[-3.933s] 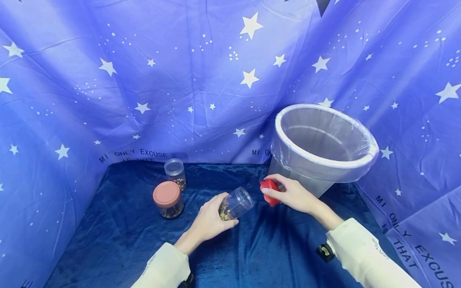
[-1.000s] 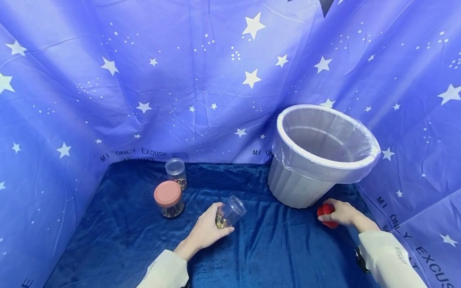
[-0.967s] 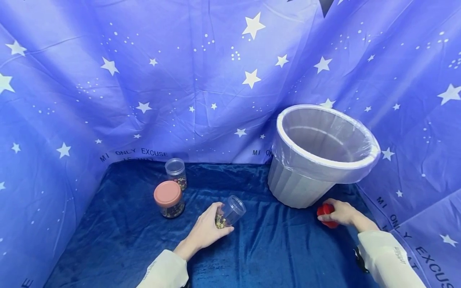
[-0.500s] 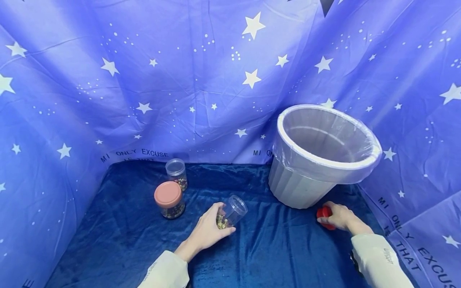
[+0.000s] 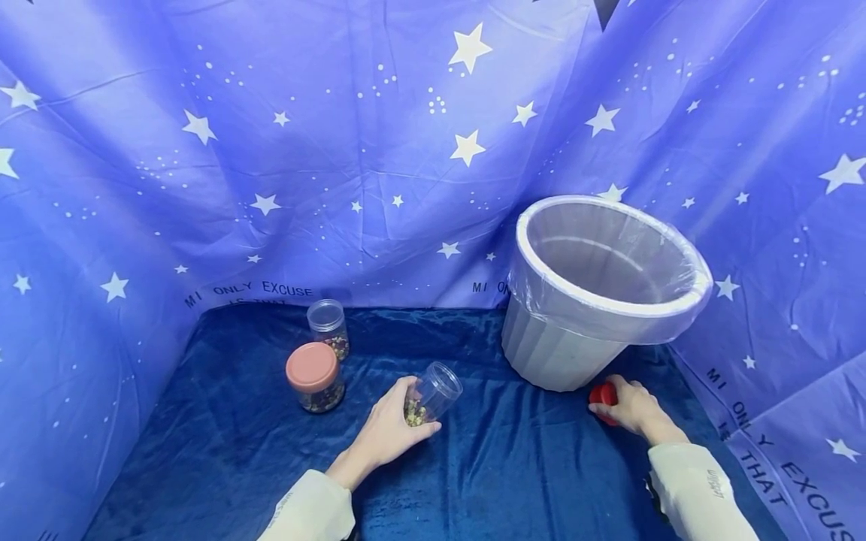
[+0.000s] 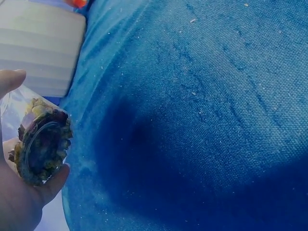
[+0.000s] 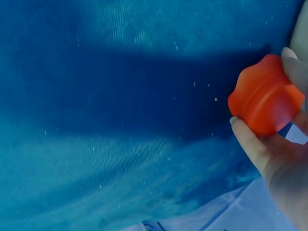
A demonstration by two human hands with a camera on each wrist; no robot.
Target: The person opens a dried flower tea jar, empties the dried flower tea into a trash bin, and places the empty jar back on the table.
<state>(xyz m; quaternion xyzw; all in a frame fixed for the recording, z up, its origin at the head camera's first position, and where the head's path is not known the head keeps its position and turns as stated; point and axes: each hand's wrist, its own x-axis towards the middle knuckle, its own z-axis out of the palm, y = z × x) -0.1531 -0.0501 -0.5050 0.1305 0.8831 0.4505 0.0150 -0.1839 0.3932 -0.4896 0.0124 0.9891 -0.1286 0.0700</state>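
My left hand (image 5: 387, 430) grips a clear plastic jar (image 5: 440, 392), which leans with its uncovered mouth toward the upper right. Dried, petal-like yellowish and dark pieces (image 6: 36, 111) lie in the jar's bottom, seen in the left wrist view. Over by the foot of the bin, my right hand (image 5: 636, 409) holds a red lid-like piece (image 5: 602, 404) with a scalloped edge, pinched between thumb and fingers. Its wavy rim and a ridge across it show in the right wrist view, where it looks orange-red (image 7: 264, 96). Whether it touches the cloth I cannot tell.
A pale bin (image 5: 561, 346) lined with a clear bag stands at the back right. At the left are a jar with a pink lid (image 5: 313, 367) and, behind it, an uncovered clear jar (image 5: 328, 319). Dark blue velvety cloth (image 5: 223, 451) covers the surface; starry curtains (image 5: 304, 150) surround it.
Since the oldest frame, my right hand has carried the red piece from beside the jar to the bin's right side. Lately it shifts slightly left. My left hand keeps its grip, barely moved.
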